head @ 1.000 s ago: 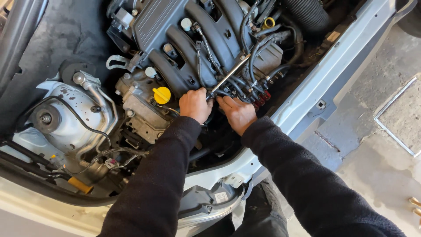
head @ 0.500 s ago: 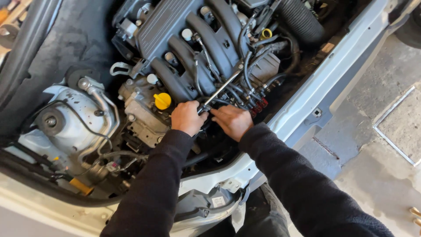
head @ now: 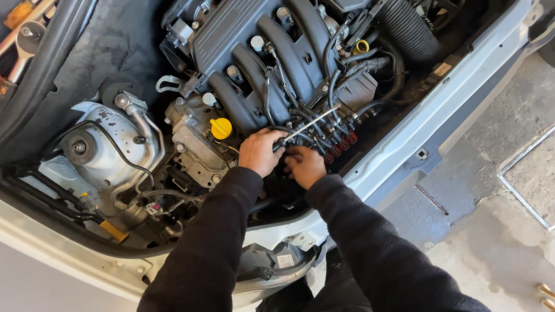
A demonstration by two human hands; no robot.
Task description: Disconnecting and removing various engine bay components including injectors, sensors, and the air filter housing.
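I look down into an open car engine bay. My left hand (head: 260,151) is closed around the handle of a long metal tool (head: 309,123) whose shaft runs up and right across the hoses in front of the dark ribbed intake manifold (head: 266,55). My right hand (head: 304,166) sits just to the right, fingers curled down among the cables and red connectors (head: 341,144); what it grips is hidden. A yellow oil filler cap (head: 221,127) lies left of my left hand. Both arms wear black sleeves.
A silver strut tower (head: 92,144) with a black cable sits at the left. A black corrugated air hose (head: 407,29) runs at the top right. The pale front body panel (head: 439,110) borders the bay. Concrete floor (head: 491,231) lies to the right. Wrenches (head: 26,43) rest at the top left.
The view has shifted slightly, so the engine sits lower in frame. Both hands have stayed at the same spot on the engine, the left still gripping the tool.
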